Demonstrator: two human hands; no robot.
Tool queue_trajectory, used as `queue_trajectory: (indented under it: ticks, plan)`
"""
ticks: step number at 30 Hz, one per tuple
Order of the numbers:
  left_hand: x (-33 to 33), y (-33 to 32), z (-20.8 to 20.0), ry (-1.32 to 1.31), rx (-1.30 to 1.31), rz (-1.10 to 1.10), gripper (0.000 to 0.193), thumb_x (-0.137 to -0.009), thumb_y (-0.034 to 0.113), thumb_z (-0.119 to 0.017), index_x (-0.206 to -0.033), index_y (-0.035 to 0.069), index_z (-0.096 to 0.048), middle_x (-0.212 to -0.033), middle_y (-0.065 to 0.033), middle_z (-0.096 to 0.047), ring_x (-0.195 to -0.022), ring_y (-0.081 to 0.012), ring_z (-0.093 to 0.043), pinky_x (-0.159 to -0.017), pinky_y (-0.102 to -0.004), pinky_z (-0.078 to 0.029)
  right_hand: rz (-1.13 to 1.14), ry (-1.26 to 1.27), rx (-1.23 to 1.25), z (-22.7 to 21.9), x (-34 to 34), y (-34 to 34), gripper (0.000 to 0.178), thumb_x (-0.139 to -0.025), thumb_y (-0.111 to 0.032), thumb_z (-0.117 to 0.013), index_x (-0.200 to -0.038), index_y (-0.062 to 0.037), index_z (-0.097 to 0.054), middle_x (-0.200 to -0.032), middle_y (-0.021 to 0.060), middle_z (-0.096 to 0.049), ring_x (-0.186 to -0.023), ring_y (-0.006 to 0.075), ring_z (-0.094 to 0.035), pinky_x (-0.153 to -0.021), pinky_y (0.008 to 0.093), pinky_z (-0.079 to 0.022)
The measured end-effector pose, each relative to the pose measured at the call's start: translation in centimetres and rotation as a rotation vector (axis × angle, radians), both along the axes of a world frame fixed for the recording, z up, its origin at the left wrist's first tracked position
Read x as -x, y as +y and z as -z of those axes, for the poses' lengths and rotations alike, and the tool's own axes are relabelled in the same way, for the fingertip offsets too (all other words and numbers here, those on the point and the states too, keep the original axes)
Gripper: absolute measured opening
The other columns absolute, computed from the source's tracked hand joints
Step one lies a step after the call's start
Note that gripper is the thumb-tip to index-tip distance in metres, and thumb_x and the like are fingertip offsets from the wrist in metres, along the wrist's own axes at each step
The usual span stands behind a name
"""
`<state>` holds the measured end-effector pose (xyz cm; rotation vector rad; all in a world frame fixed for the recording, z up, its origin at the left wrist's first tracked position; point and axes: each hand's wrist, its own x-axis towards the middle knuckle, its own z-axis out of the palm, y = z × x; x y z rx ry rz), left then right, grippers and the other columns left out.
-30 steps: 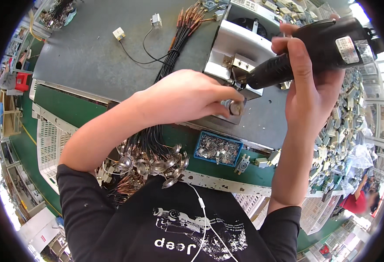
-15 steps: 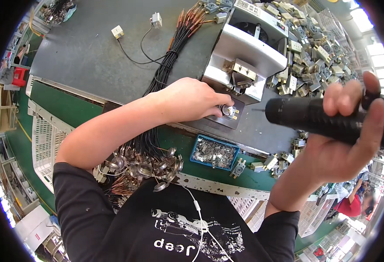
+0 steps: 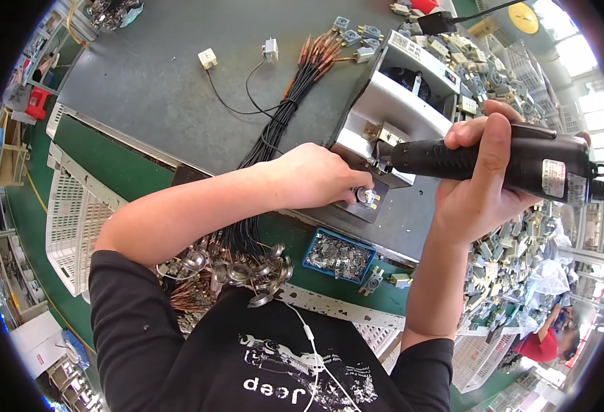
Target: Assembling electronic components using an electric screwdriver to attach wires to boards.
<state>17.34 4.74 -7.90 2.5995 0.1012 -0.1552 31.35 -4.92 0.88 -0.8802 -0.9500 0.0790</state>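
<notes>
My left hand (image 3: 316,177) pinches a small pale metal part with brass-coloured terminals (image 3: 367,198) between thumb and fingertips. That part rests on a dark plate (image 3: 365,214) at the bench edge, and my fingers cover some of it. My right hand (image 3: 477,161) is wrapped round a black electric screwdriver (image 3: 422,158), held almost level with its nose to the left. The screwdriver's tip meets the outlet of a silver screw feeder (image 3: 384,113); the exact contact is hidden.
Beside my left forearm lies a bundle of black wires (image 3: 269,134) with copper-coloured ends. A blue tray (image 3: 333,275) of small metal pieces sits near me. Metal rings (image 3: 239,272) hang close to my body. Cream-and-grey blocks (image 3: 491,275) are heaped on the right.
My right hand has brought the screwdriver left, to the screw feeder's outlet. The left hand keeps its pinch on the small part. The whole view has shifted slightly.
</notes>
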Motion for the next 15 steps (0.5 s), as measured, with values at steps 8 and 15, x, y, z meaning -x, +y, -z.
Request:
queue_trajectory:
  ticks: [8,15]
  plan:
    - [-0.1,0.0,0.1,0.025,-0.012,-0.007,0.036,-0.096,0.038,-0.062,-0.13,0.024,-0.061,-0.081,-0.0094,-0.071,-0.083,-0.0315,-0.071,-0.072,-0.0438,-0.055,0.041,-0.079,0.109,0.1,0.1,-0.2,0.085,-0.096,0.001,-0.064,-0.158,-0.0191,-0.01,-0.102,0.0228,-0.066,-0.063,0.0163,-0.063,-0.056,0.0328,-0.056]
    - [0.0,0.0,0.3,0.005,-0.03,-0.001,0.036,-0.096,0.038,-0.062,-0.129,0.023,-0.063,-0.083,-0.0082,-0.071,-0.084,-0.0308,-0.071,-0.073,-0.0428,-0.055,0.121,-0.095,0.143,0.0,1.3,0.7,0.088,-0.095,0.001,-0.066,-0.157,-0.0095,-0.004,-0.107,0.025,-0.066,-0.066,0.0167,-0.065,-0.057,0.0313,-0.056]
